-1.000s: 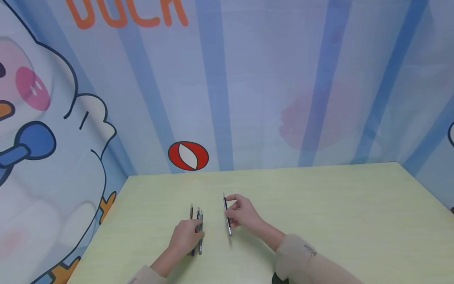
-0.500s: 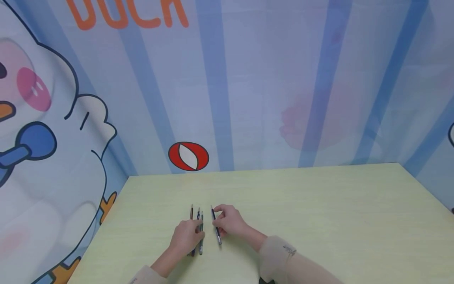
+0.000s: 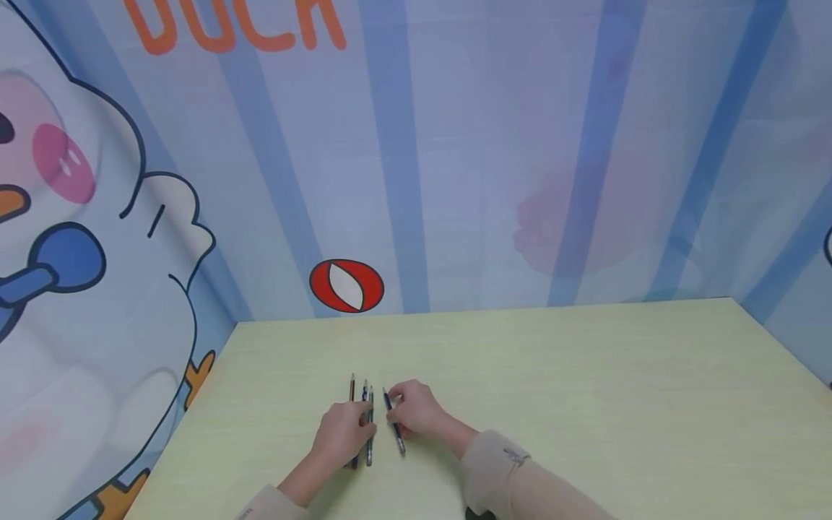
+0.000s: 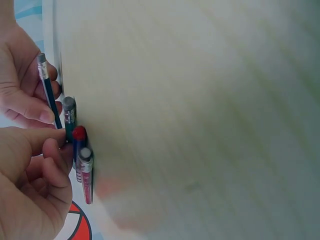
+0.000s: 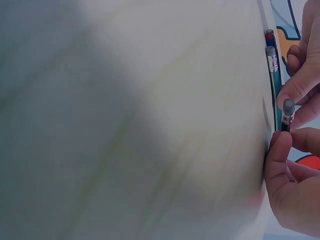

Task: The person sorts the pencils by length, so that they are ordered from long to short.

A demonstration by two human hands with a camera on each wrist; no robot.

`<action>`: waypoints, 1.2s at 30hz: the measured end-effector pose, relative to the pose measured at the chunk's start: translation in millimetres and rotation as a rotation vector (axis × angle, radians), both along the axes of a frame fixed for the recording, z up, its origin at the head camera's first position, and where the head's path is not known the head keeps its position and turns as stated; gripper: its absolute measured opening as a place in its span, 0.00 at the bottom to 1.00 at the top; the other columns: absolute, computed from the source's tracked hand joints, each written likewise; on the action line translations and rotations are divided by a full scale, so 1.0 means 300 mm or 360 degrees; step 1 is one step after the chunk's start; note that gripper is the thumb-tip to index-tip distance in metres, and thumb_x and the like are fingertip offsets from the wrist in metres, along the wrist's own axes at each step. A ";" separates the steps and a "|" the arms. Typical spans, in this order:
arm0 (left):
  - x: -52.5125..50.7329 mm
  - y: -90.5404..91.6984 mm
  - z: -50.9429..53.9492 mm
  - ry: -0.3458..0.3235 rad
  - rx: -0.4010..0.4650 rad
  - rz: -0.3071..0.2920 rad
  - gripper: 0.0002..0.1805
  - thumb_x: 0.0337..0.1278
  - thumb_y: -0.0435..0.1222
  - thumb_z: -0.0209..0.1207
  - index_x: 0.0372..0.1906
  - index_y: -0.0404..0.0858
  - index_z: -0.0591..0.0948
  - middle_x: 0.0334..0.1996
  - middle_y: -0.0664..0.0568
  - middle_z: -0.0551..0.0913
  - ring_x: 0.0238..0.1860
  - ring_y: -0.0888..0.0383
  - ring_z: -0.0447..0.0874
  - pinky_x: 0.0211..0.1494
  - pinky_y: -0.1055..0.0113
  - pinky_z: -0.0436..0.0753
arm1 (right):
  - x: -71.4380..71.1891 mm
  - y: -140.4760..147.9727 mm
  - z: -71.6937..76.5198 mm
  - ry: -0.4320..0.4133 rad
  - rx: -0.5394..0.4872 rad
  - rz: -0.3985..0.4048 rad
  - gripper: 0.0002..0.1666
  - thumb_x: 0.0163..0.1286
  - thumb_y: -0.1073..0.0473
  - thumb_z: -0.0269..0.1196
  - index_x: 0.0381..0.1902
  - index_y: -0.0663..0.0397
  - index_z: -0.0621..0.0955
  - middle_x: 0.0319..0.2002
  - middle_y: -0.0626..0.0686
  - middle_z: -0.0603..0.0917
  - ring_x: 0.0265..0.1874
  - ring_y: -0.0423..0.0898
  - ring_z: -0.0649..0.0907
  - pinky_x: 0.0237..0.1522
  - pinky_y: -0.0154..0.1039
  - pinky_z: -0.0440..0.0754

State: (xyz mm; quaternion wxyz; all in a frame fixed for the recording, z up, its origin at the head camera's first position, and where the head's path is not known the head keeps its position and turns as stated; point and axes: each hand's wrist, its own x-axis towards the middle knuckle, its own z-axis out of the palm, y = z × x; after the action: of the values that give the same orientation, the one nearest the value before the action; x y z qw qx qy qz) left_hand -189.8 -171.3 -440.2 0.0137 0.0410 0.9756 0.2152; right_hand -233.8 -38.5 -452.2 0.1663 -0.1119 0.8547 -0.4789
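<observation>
My left hand stays low over a row of pencils on the table, its thumb and forefinger pinching a green pencil with a grey eraser. Beside that lie a blue pencil with a red end and a red-and-white patterned pencil. The hand covers their middles in the head view. Just to the right, my right hand pinches a dark blue pencil between thumb and fingers. This pencil slants slightly and is apart from the row; its grey eraser faces the right wrist camera.
The pale yellow table extends far to the right of both hands. Behind it hangs a blue striped cloth with cartoon prints. A dark object shows under the right sleeve at the lower edge.
My right hand has moved left and nearer to me with the dark blue pencil, narrowing the gap to the row. The left hand and its pencils have stayed put.
</observation>
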 end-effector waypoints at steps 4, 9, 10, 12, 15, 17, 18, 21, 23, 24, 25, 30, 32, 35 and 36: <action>-0.001 0.000 0.001 -0.0009 0.0002 0.0004 0.20 0.45 0.33 0.60 0.48 0.33 0.77 0.16 0.57 0.75 0.13 0.66 0.67 0.14 0.77 0.66 | 0.003 -0.005 0.007 0.0091 0.0074 0.0042 0.22 0.52 0.71 0.59 0.48 0.67 0.74 0.12 0.50 0.74 0.06 0.39 0.70 0.10 0.28 0.69; -0.001 0.000 0.004 -0.0024 0.0012 0.0007 0.20 0.46 0.33 0.60 0.48 0.32 0.77 0.15 0.58 0.73 0.12 0.66 0.66 0.13 0.76 0.65 | 0.013 -0.012 0.015 0.0219 0.0189 0.0073 0.22 0.51 0.70 0.61 0.47 0.67 0.75 0.20 0.53 0.78 0.08 0.38 0.72 0.12 0.30 0.72; 0.000 0.001 0.004 -0.0026 0.0015 0.0006 0.20 0.46 0.33 0.60 0.48 0.32 0.77 0.15 0.58 0.73 0.12 0.66 0.66 0.13 0.77 0.65 | 0.015 -0.015 0.015 0.0236 0.0208 0.0072 0.22 0.51 0.70 0.61 0.47 0.66 0.75 0.21 0.53 0.79 0.08 0.38 0.72 0.12 0.30 0.72; 0.000 0.002 0.005 -0.0030 0.0020 0.0007 0.20 0.46 0.33 0.60 0.48 0.32 0.77 0.15 0.57 0.73 0.12 0.66 0.66 0.12 0.77 0.65 | 0.019 -0.017 0.016 0.0253 0.0219 0.0062 0.22 0.51 0.70 0.62 0.47 0.66 0.75 0.22 0.53 0.79 0.09 0.38 0.72 0.13 0.30 0.71; 0.001 0.003 0.005 -0.0031 0.0016 0.0006 0.20 0.46 0.33 0.60 0.48 0.33 0.77 0.14 0.57 0.73 0.12 0.66 0.66 0.13 0.77 0.65 | 0.023 -0.022 0.016 0.0229 0.0188 0.0035 0.22 0.50 0.69 0.63 0.46 0.67 0.75 0.17 0.52 0.78 0.08 0.38 0.72 0.12 0.29 0.72; 0.001 0.003 0.005 -0.0028 0.0005 0.0004 0.20 0.45 0.33 0.60 0.48 0.33 0.77 0.14 0.58 0.73 0.12 0.66 0.66 0.13 0.77 0.65 | 0.025 -0.024 0.017 0.0191 0.0150 0.0010 0.22 0.50 0.69 0.63 0.46 0.67 0.75 0.13 0.51 0.77 0.07 0.38 0.73 0.12 0.29 0.73; 0.001 0.003 0.004 -0.0027 -0.0003 0.0003 0.20 0.45 0.33 0.60 0.48 0.33 0.77 0.14 0.58 0.73 0.12 0.66 0.66 0.13 0.76 0.65 | 0.026 -0.026 0.018 0.0169 0.0129 -0.0004 0.22 0.50 0.70 0.63 0.46 0.67 0.75 0.12 0.51 0.76 0.06 0.38 0.73 0.12 0.29 0.73; -0.001 0.003 0.003 -0.0028 -0.0014 0.0002 0.20 0.45 0.33 0.61 0.48 0.33 0.77 0.14 0.58 0.73 0.13 0.66 0.66 0.14 0.76 0.65 | 0.030 -0.029 0.021 0.0118 0.0068 -0.0045 0.22 0.50 0.70 0.63 0.46 0.68 0.74 0.10 0.51 0.76 0.06 0.38 0.74 0.12 0.30 0.74; -0.001 0.002 0.003 -0.0027 -0.0013 -0.0001 0.20 0.45 0.33 0.61 0.48 0.33 0.77 0.15 0.58 0.73 0.13 0.66 0.66 0.14 0.76 0.66 | 0.032 -0.031 0.020 0.0087 0.0039 -0.0071 0.22 0.50 0.70 0.63 0.46 0.68 0.74 0.10 0.52 0.77 0.06 0.39 0.75 0.12 0.30 0.75; -0.002 0.002 0.003 -0.0024 -0.0012 -0.0002 0.20 0.45 0.33 0.61 0.48 0.33 0.77 0.15 0.58 0.73 0.13 0.66 0.66 0.14 0.76 0.65 | 0.032 -0.033 0.018 0.0067 0.0016 -0.0083 0.23 0.50 0.71 0.63 0.46 0.68 0.74 0.10 0.52 0.77 0.06 0.39 0.75 0.12 0.31 0.75; -0.002 0.001 0.002 -0.0021 -0.0010 -0.0005 0.20 0.45 0.33 0.61 0.48 0.33 0.77 0.15 0.58 0.73 0.13 0.66 0.66 0.14 0.76 0.65 | 0.033 -0.035 0.016 0.0045 -0.0005 -0.0094 0.23 0.50 0.71 0.63 0.47 0.68 0.73 0.11 0.53 0.77 0.06 0.39 0.75 0.12 0.31 0.76; -0.005 -0.004 0.000 0.0004 -0.0020 -0.0015 0.19 0.45 0.33 0.61 0.47 0.32 0.77 0.14 0.58 0.72 0.13 0.66 0.65 0.14 0.76 0.64 | 0.033 -0.042 0.008 -0.0005 -0.0059 -0.0121 0.24 0.51 0.71 0.62 0.49 0.68 0.73 0.10 0.54 0.77 0.05 0.39 0.74 0.12 0.32 0.76; -0.006 -0.004 -0.001 0.0010 -0.0022 -0.0017 0.19 0.45 0.33 0.61 0.47 0.32 0.77 0.14 0.58 0.72 0.13 0.66 0.65 0.14 0.76 0.64 | 0.033 -0.042 0.007 0.0004 -0.0058 -0.0121 0.24 0.51 0.71 0.62 0.49 0.69 0.73 0.10 0.54 0.77 0.04 0.39 0.73 0.12 0.32 0.76; -0.006 -0.004 -0.001 0.0014 -0.0017 -0.0016 0.19 0.45 0.33 0.61 0.47 0.32 0.77 0.14 0.58 0.72 0.13 0.66 0.65 0.14 0.76 0.64 | 0.033 -0.041 0.008 0.0002 -0.0071 -0.0118 0.24 0.51 0.71 0.62 0.48 0.69 0.72 0.10 0.54 0.77 0.04 0.39 0.73 0.12 0.32 0.75; -0.005 -0.004 -0.001 0.0016 -0.0015 -0.0014 0.19 0.45 0.33 0.61 0.47 0.33 0.77 0.14 0.58 0.72 0.13 0.66 0.65 0.14 0.77 0.64 | 0.033 -0.040 0.009 -0.0004 -0.0082 -0.0114 0.24 0.51 0.71 0.62 0.49 0.69 0.72 0.10 0.54 0.77 0.04 0.39 0.73 0.12 0.32 0.75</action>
State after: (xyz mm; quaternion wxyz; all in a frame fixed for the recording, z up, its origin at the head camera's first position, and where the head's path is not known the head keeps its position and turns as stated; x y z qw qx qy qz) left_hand -191.4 -172.6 -440.5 0.0101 0.0465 0.9765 0.2102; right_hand -223.9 -50.4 -449.6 0.1472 -0.0849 0.8454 -0.5064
